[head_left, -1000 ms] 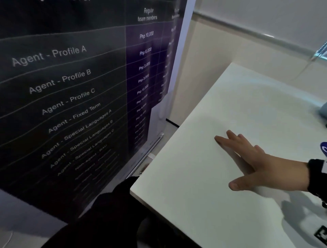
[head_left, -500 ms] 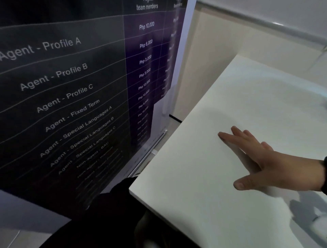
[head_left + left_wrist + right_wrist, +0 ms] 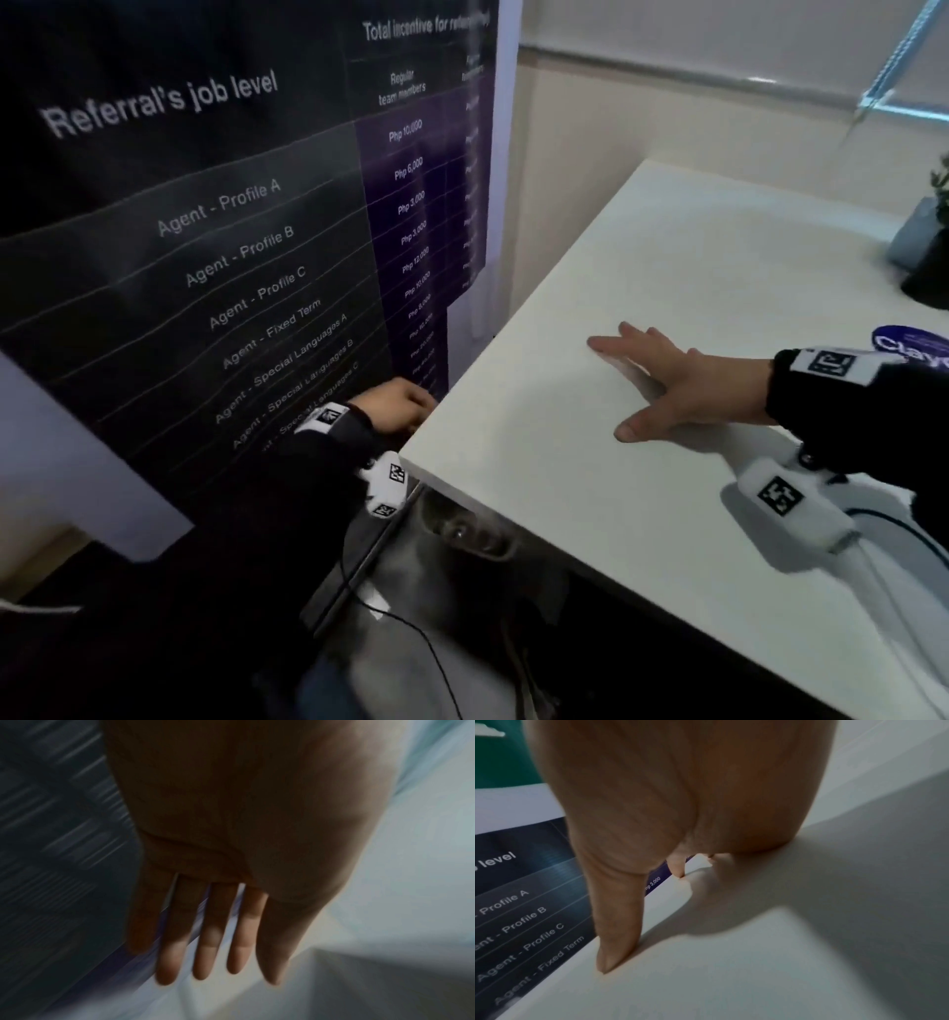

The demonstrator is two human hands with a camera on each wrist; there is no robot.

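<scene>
My right hand point(image 3: 667, 377) lies flat on the white table point(image 3: 693, 231), palm down, fingers spread and straight, thumb out to the side. In the right wrist view the thumb point(image 3: 614, 933) and a fingertip press the tabletop point(image 3: 757, 973). My left hand point(image 3: 398, 403) hangs at the table's left edge, just in front of the dark roll-up banner point(image 3: 231, 246). The left wrist view shows its fingers point(image 3: 208, 943) straight and slightly apart, holding nothing, blurred by motion.
The banner stands close along the table's left side, its base rail point(image 3: 359, 560) on the floor. A dark potted plant point(image 3: 930, 257) and a round blue sticker-like item point(image 3: 911, 343) sit at the table's right. A thin black cable point(image 3: 411, 632) trails under the table.
My left hand has come up into view beside the table's left edge. The right hand stays flat in the same spot on the table. The head view has shifted.
</scene>
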